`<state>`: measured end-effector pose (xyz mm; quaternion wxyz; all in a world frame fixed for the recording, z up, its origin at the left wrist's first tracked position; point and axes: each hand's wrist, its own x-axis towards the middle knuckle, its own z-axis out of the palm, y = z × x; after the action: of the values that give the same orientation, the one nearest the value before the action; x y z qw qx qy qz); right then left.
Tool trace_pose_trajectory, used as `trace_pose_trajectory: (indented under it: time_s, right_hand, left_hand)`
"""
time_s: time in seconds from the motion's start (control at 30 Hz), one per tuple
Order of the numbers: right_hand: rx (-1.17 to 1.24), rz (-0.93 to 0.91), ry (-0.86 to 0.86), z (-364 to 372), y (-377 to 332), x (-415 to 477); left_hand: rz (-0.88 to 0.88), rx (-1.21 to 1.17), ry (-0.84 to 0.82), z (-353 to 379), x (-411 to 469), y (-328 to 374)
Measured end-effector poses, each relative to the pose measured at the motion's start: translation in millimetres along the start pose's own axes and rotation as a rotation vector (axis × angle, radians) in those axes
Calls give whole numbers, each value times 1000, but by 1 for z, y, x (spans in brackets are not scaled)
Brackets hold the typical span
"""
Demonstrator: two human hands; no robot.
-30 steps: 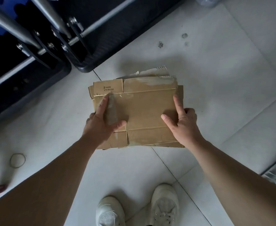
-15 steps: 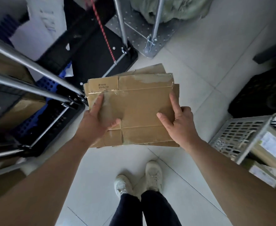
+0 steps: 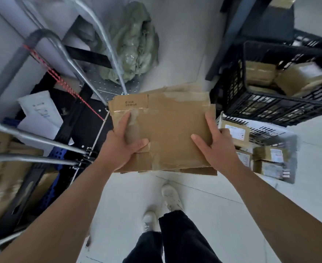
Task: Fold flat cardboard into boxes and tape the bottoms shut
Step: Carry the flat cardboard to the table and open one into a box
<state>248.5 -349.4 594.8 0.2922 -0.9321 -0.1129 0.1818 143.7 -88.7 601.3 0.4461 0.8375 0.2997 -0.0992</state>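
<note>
My left hand and right hand still grip the flat cardboard, but I have stood up; no folding yet.

the flattened cardboard stack is plain brown with small dark print. black lattice crate, pale grey lattice crate, dull green bag, red-and-black twisted cord, white shoes, black trousers, pale grey tile floor.
</note>
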Motion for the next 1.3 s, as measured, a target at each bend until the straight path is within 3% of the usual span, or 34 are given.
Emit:
trace_pose_trajectory:
  time_s: [0.27, 0.53, 0.8, 1.03, 1.3]
  right_hand:
    - [34, 191, 256, -106, 36, -135]
    - [152, 429, 491, -196, 104, -259]
    - [233, 633, 664, -279, 226, -374]
    - [228, 793, 758, -354, 346, -469]
    - [280, 935, 856, -411, 459, -531]
  left_hand:
    - [238, 95, -221, 30, -81, 114]
    - [461, 202, -421, 113, -155, 232]
    - [635, 254, -607, 266, -244, 339]
    - [686, 270, -785, 419, -322, 414]
    - [800, 440, -903, 563, -377, 499]
